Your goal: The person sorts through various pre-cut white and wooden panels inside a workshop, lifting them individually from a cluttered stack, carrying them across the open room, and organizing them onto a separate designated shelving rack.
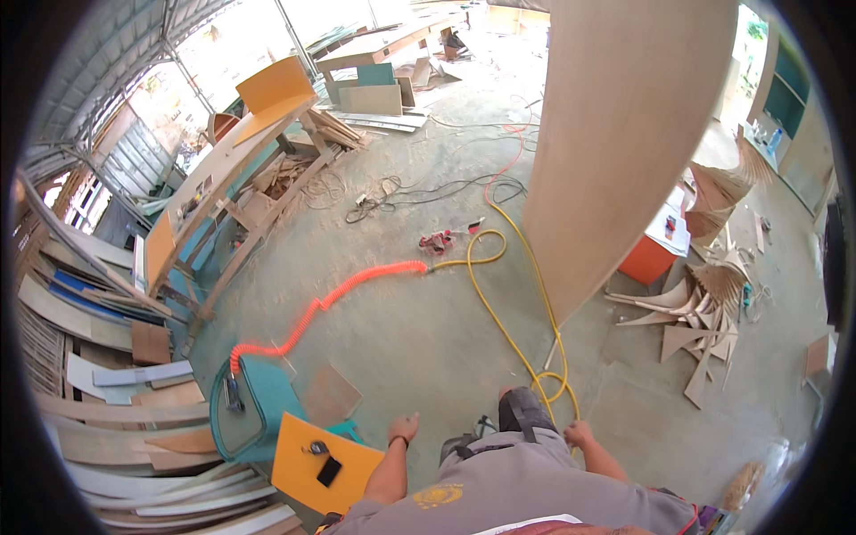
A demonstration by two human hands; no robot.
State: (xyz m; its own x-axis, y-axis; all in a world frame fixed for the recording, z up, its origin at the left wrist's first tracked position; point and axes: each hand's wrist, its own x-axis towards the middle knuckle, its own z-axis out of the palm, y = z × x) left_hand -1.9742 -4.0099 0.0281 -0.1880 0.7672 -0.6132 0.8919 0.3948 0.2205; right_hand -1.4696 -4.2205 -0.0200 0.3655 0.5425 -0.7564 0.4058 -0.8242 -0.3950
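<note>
My right hand (580,434) is closed around a yellow air hose (477,300), low beside my right leg. From there the hose loops across the floor and joins an orange coiled hose (383,269). The coil runs left to a dark air tool (234,394) on a teal curved piece (271,392). My left hand (404,429) hangs in front of my left side, fingers curled in, with nothing visible in it. Near it is an orange-yellow board (299,477) bearing a tape measure (318,448) and a black phone-like rectangle (329,472).
A tall curved wooden panel (615,143) stands ahead to the right. Cut wood pieces (704,325) are heaped beyond it, near an orange box (649,260). Left are a workbench (209,169) and stacked curved strips (169,481). Cables (410,192) and a red tool (437,242) lie on the floor.
</note>
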